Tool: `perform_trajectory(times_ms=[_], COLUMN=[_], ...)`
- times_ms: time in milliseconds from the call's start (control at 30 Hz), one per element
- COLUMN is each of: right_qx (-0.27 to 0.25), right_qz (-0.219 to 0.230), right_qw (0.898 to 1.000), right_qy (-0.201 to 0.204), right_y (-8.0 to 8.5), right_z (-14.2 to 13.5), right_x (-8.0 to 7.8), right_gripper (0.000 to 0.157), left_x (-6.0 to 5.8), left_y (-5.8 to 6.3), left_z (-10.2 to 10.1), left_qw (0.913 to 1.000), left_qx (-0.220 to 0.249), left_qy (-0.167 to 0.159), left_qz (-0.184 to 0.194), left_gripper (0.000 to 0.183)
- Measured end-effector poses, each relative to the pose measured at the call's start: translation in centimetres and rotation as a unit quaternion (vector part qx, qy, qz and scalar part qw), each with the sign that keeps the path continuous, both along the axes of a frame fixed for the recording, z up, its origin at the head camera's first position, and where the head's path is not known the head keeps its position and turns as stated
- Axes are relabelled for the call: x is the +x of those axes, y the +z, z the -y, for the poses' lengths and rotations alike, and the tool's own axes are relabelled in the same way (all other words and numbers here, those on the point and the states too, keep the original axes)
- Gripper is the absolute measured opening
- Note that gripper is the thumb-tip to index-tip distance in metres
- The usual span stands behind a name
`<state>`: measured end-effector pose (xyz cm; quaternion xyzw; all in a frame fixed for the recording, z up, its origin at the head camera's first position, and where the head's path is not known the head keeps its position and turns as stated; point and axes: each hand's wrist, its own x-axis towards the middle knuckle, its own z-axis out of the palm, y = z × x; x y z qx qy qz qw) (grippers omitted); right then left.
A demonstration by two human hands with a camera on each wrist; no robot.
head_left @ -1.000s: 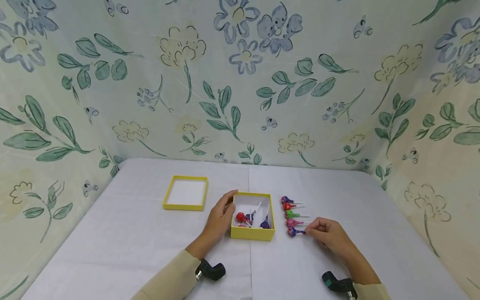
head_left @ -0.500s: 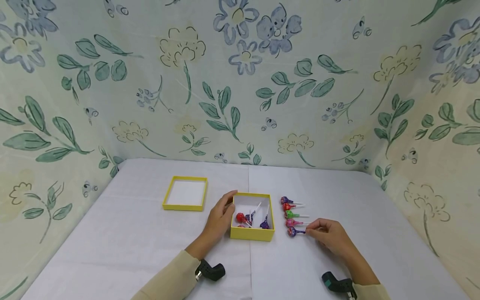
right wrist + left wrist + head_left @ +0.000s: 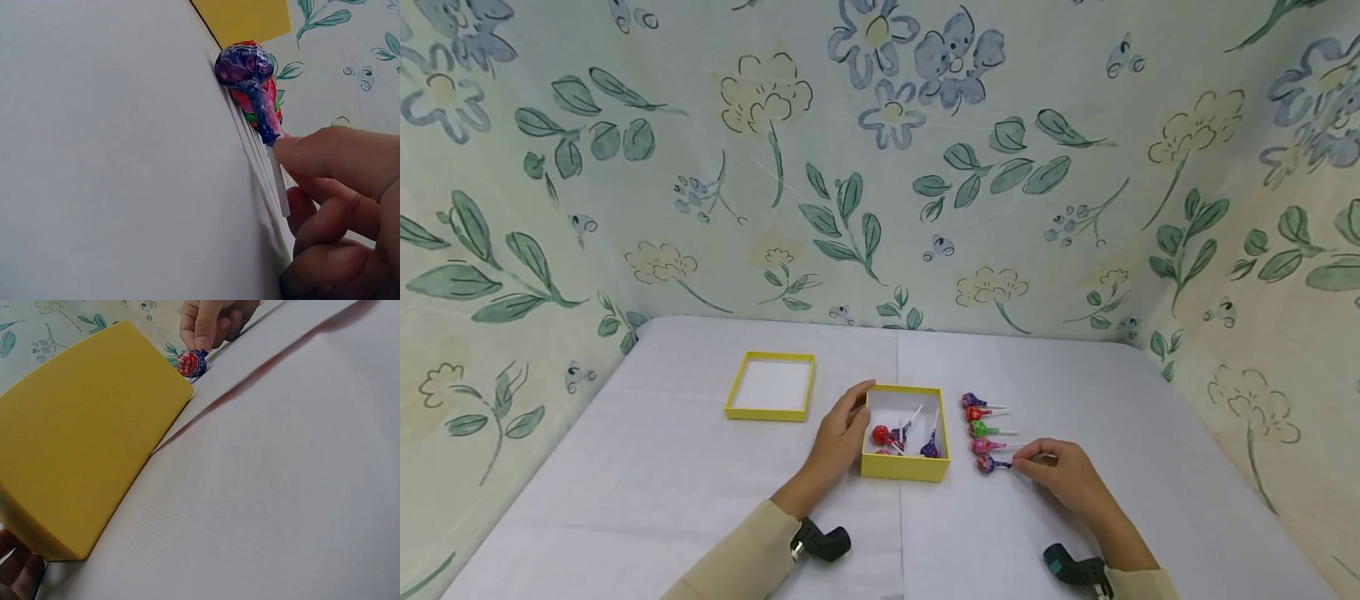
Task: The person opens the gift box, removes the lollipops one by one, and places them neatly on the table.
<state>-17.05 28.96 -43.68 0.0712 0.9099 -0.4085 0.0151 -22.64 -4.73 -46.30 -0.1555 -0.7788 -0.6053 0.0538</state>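
In the head view a yellow open box (image 3: 904, 469) with white inside stands mid-table, holding several lollipops (image 3: 929, 447). My left hand (image 3: 837, 433) grips the box's left side; in the left wrist view its fingers (image 3: 24, 570) show at the box's lower corner. Right of the box, several lollipops lie in a column, sticks to the right. The nearest is a purple-wrapped lollipop (image 3: 245, 67), whose stick my right hand (image 3: 1063, 473) pinches between thumb and fingers. Directly beyond it lies a pink lollipop (image 3: 985, 446), then a green lollipop (image 3: 981, 428).
A shallow yellow-rimmed lid (image 3: 771, 414) lies inside-up at the back left of the white-covered table (image 3: 662, 467). At the column's far end are a red lollipop (image 3: 976, 413) and a dark-wrapped lollipop (image 3: 972, 400). Floral cloth (image 3: 842, 208) hangs behind and at the sides.
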Motion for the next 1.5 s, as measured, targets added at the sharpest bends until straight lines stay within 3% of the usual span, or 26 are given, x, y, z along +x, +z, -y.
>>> perform_trajectory(times_ms=[700,1033,1500], right_qx=[0.011,0.010,-0.022], right_qz=[0.003,-0.015,-0.062], right_qw=[1.000,1.000,0.998], right_qy=[-0.008,-0.017,0.017], right_y=[0.4,1.9,4.2], right_z=[-0.4,-0.2,2.0], right_x=[0.3,0.6,-0.5], right_gripper=[0.016,0.017,0.023], left_x=[0.2,0.2,-0.1], left_y=[0.4,0.2,-0.1], left_z=[-0.3,-0.3,0.0], left_qw=[1.0000,1.0000,0.9999], left_qx=[-0.001,-0.006,-0.009], left_qy=[-0.004,-0.007,0.005], left_qz=[-0.001,0.003,-0.001], left_gripper=[0.043,0.043,0.043])
